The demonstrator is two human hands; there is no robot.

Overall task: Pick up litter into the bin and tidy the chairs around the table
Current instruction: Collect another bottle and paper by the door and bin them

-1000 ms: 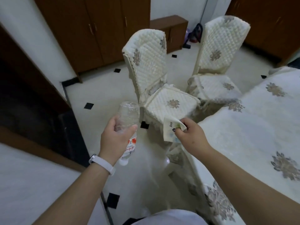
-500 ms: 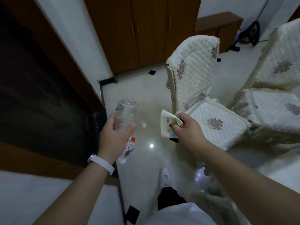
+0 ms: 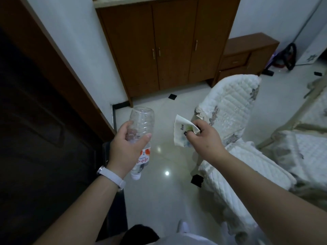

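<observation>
Turning leftward over a pale tiled floor [image 3: 164, 200], the head view is now leaving the table out altogether; a second ago its cloth was filling the right side. A dark door [image 3: 35, 121] is taking up the whole left side. A brown wardrobe [image 3: 159, 50] is standing against the far wall, sitting more centrally than before. Two quilted white chairs are sitting on the right: the nearer chair [image 3: 235, 110] just beside the right arm, and the farther chair [image 3: 304, 147] at the right edge.

Both arms are reaching forward over the floor, apart from each other. The left hand [image 3: 127, 147] is wrapping fingers and thumb around the middle of a clear plastic bottle [image 3: 141, 119]. The bottle is tilting with its base pointing far and up, and its white cap is poking out near the wrist. The right hand [image 3: 203, 138] is pinching a crumpled paper scrap [image 3: 180, 131] between thumb and fingers, the paper sticking out on the hand's left and far side. Both holds are looking the same as a second ago.

Both pieces of litter are therefore already in hand, and the person is probably carrying them away from the table toward a bin. No bin is showing anywhere yet. The chairs are seemingly still waiting to be tidied.
</observation>
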